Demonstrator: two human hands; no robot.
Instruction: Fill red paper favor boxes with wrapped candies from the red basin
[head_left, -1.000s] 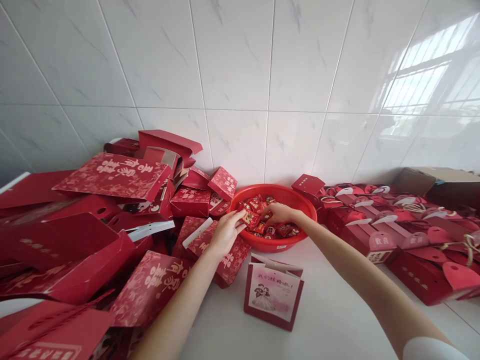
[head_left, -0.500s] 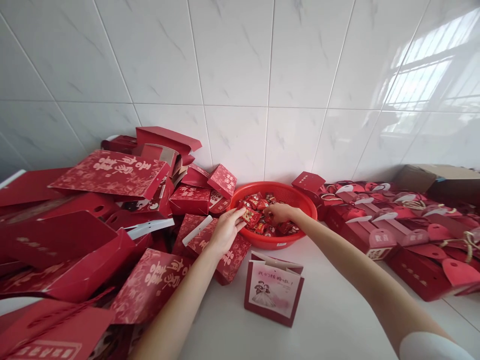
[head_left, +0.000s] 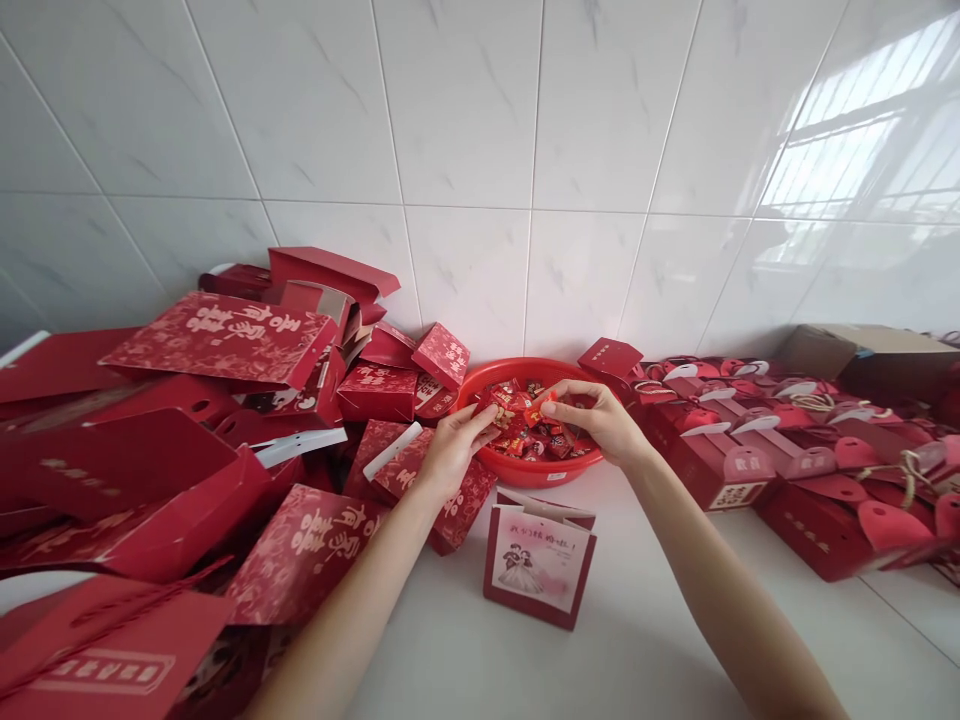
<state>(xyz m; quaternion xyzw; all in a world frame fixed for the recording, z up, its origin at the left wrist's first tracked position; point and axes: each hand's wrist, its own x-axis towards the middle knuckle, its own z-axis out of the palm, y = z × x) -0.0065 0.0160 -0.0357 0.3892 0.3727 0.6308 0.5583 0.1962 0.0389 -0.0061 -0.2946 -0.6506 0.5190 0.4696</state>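
A red plastic basket (head_left: 541, 474) by the tiled wall holds many small wrapped candies (head_left: 556, 446). Over its left part, my left hand (head_left: 453, 446) is closed on red-wrapped candy. My right hand (head_left: 600, 420) pinches a small red and orange candy (head_left: 541, 407) above the basket, close to the left hand's candy. In front of the basket stands a dark red box (head_left: 538, 565) with a pale panel showing a printed couple; its top flaps are up and its inside is hidden.
Red boxes and bags (head_left: 225, 340) lie in a large heap on the left. Closed red boxes with handles (head_left: 731, 450) stand in rows on the right. A brown cardboard box (head_left: 862, 350) is behind them.
My right hand has risen from among the candies and moved right, now with a candy in its fingers. My left hand stays nearly in place. The view has shifted slightly.
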